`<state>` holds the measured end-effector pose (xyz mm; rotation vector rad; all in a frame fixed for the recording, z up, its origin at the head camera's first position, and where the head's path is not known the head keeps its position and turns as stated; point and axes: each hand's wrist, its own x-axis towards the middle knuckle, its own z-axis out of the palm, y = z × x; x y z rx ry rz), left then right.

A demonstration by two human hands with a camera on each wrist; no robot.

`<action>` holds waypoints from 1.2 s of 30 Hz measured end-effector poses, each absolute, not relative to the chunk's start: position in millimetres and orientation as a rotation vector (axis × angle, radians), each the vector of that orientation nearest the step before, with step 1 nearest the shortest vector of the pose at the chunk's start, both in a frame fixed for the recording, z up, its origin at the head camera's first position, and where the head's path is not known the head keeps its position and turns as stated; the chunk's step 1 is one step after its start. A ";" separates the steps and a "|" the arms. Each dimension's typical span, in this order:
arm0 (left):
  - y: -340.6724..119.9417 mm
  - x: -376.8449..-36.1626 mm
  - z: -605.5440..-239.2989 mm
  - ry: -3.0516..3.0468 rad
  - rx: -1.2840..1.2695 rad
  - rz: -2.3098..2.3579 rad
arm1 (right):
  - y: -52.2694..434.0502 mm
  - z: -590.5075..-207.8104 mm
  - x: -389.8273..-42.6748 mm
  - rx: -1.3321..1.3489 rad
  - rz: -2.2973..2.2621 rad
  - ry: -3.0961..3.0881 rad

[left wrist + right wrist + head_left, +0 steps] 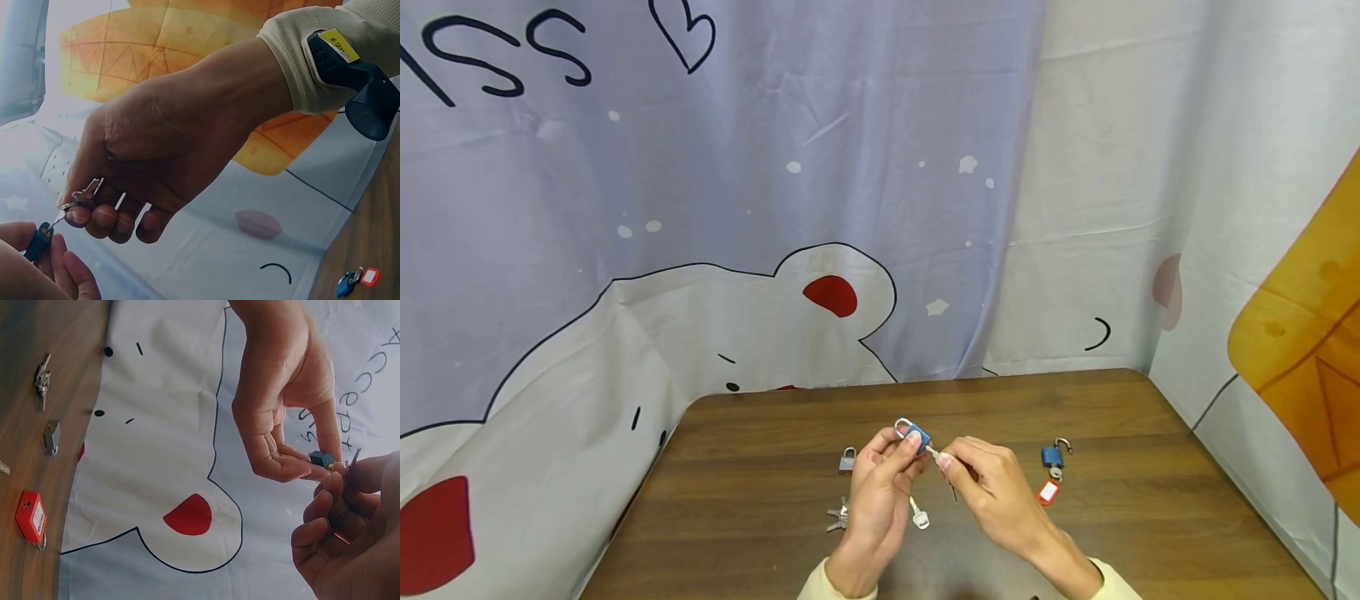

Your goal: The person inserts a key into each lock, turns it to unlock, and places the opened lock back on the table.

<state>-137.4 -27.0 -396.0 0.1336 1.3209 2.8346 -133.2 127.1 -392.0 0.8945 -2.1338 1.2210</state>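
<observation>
Two hands (880, 492) (992, 492) meet at blue padlock (917, 437); head view shows grey padlock (847, 460).

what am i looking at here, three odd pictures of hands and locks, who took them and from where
No machine here: a person works with two bare hands and wears three cameras. The head view looks down over a brown wooden table. The other two views come from cameras strapped to the wrists, so each shows the opposite hand up close.

The left hand pinches a small blue padlock with a silver shackle. The right hand pinches a silver key whose tip meets the lock's body.

On the table lie a small grey padlock, a bunch of silver keys, a white-headed key and another blue padlock with its shackle open beside a red tag.
</observation>
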 end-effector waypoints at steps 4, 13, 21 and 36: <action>-27.2 -136.8 -396.1 1.326 0.141 2.840 | 126.4 -391.5 -132.5 0.893 1.221 -2.143; -28.0 -135.6 -397.5 1.372 0.137 2.836 | 125.9 -390.0 -130.3 0.885 1.218 -2.162; -29.8 -135.2 -398.6 1.402 0.172 2.830 | 125.5 -390.5 -129.4 0.868 1.316 -2.205; -30.2 -135.5 -399.9 1.349 0.142 2.844 | 122.9 -391.7 -130.1 0.883 1.209 -2.157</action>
